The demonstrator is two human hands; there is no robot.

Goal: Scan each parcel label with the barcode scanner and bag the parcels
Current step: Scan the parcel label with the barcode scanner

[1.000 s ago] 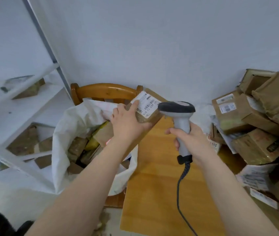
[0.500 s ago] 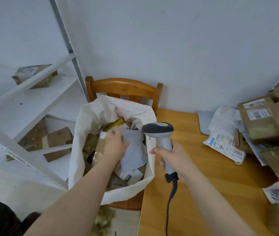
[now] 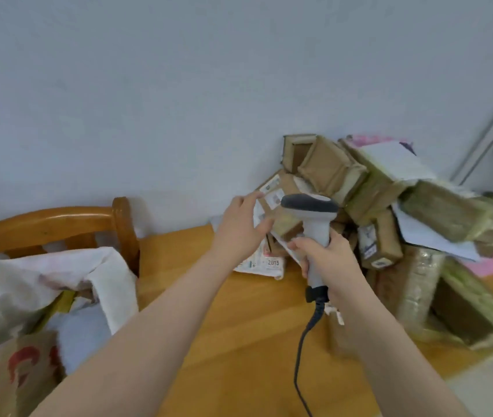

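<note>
Your left hand (image 3: pixel 240 227) is hovering, fingers apart, at the labelled parcel (image 3: pixel 278 203) on the 9 o'clock edge of the pile (image 3: pixel 374 188), likely to lift it. Your right hand (image 3: pixel 328 260) is gripping the scanner (image 3: pixel 314 224) upright beside it, ready for that label.

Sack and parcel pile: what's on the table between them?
Head view: bare wooden table, crossed by the left forearm; a white mailer lies beside the pile.
</note>
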